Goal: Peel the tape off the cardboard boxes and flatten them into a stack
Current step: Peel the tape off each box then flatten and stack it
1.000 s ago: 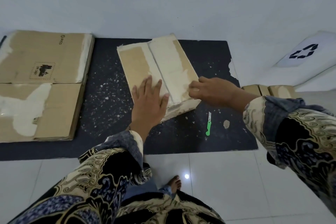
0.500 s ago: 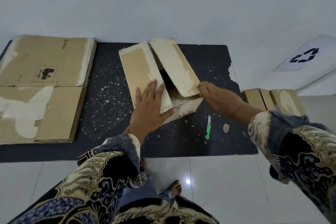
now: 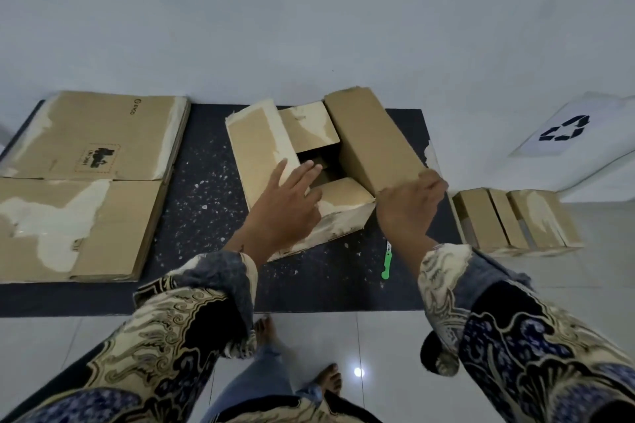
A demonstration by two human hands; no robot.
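Leftmost, a stack of flattened cardboard boxes [image 3: 82, 182] lies on the near-left part of a dark speckled mat [image 3: 202, 216], its far edge close to the white wall [image 3: 309, 17] and its left part running out of view. Between the stack's right edge and the open cardboard box [image 3: 343, 221] runs a bare strip of mat, flecked with pale scraps.

The box sits mid-mat, angled, all four top flaps loose. Its left long flap [image 3: 257, 148] leans outward, torn pale along its edges. The left hand [image 3: 285, 206] reaches over this flap's near end with fingers straight and slightly spread, fingertips at the rim of the dark opening — pinching nothing. The far short flap [image 3: 309, 129] and the near short flap [image 3: 343, 194] frame the opening. The right long flap [image 3: 371, 141] stands raised and tilted outward; the right hand [image 3: 409, 206] grips its near edge, fingers curled over the corner.

Just right of the box's near corner, a green-handled knife [image 3: 387, 264] lies on the mat, partly hidden by the right forearm. The mat's right edge is ragged near the wall. Beyond it, on the pale tiled floor [image 3: 343, 336], another cardboard box [image 3: 515, 220] stands with its flaps closed — apart from the mat. Further right, a white bag with a recycling symbol [image 3: 563, 129] leans against the wall. Nearest the camera, bare feet [image 3: 264, 330] stand on the tiles just short of the mat's near edge.
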